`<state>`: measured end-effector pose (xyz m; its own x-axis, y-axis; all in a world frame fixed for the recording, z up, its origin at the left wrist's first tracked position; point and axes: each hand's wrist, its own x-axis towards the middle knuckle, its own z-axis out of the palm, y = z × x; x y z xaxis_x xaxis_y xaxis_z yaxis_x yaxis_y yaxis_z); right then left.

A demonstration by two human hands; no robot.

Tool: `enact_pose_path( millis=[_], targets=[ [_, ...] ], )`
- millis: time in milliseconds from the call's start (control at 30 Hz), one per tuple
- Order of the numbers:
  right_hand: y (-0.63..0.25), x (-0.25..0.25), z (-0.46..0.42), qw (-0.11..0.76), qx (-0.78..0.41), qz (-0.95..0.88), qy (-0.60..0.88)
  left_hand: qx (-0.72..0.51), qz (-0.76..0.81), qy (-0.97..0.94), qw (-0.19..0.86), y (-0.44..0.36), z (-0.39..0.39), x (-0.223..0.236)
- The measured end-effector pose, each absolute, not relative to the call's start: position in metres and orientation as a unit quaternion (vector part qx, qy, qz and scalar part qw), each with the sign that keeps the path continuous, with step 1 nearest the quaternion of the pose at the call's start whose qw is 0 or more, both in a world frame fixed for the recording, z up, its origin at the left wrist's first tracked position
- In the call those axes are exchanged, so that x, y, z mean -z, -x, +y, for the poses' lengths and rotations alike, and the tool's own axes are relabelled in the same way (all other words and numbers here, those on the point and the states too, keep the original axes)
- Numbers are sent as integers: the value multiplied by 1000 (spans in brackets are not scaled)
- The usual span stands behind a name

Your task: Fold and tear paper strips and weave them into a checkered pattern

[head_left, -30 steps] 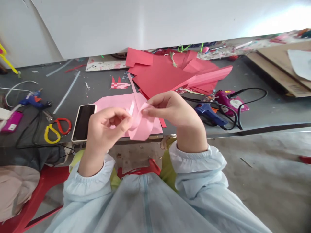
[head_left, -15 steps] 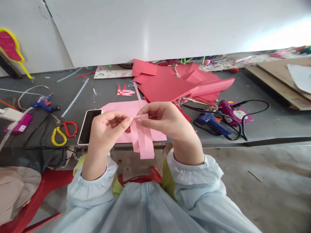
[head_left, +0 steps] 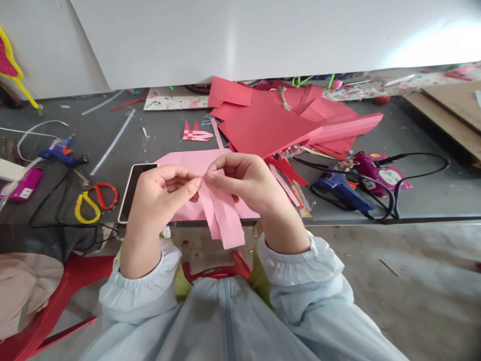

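A folded pink paper strip [head_left: 229, 220] hangs from my fingers in front of the table edge, its two ends pointing down. My left hand [head_left: 163, 195] pinches its upper left end between thumb and forefinger. Close beside it, my right hand [head_left: 244, 178] pinches the top of the same strip, and the fingertips of both hands nearly meet. Under my hands lies a pink paper sheet [head_left: 184, 158]. A narrow pink strip [head_left: 217, 134] sticks out beyond it. Near my left wrist is a phone [head_left: 130, 198] with a pale frame, partly covered by my hand.
Red paper sheets [head_left: 266, 120] are piled behind my hands. Scissors [head_left: 92, 195] with yellow and red handles lie at left, near a blue glue gun [head_left: 62, 150]. Another blue glue gun [head_left: 343, 190] with a looped black cable sits right. A small woven red-and-pink paper piece [head_left: 196, 133] lies behind.
The strip's hanging ends have swung slightly right and tilted, and my fingertips have shifted a little left. The camera view has moved slightly; red and pink scraps now show beside my right hand.
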<state>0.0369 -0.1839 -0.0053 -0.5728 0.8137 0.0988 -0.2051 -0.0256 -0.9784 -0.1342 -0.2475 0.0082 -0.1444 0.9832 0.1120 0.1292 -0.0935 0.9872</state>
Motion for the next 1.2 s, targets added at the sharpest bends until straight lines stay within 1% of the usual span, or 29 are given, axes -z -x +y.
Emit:
enact_pose_path(
  millis=[267,433,567,700,800,1033,1200],
  targets=[
    [-28,21,-177,383,-669,-571,283,-505,579,-508,389,138,-235,1],
    [-20,29,-174,397,-635,-580,320,-493,590,-492,408,143,-228,9],
    [-16,32,-172,383,-615,-597,343,-481,590,-489,426,146,-226,13],
    [-13,34,-171,389,-582,-627,342,-506,588,-493,394,149,-224,23],
    [-11,35,-170,397,-555,-645,344,-530,583,-478,389,148,-221,32],
    [-13,41,-171,403,-551,-643,348,-553,588,-459,370,138,-218,40],
    [-20,46,-169,406,-565,-616,369,-526,562,-477,425,140,-218,40]
  ],
)
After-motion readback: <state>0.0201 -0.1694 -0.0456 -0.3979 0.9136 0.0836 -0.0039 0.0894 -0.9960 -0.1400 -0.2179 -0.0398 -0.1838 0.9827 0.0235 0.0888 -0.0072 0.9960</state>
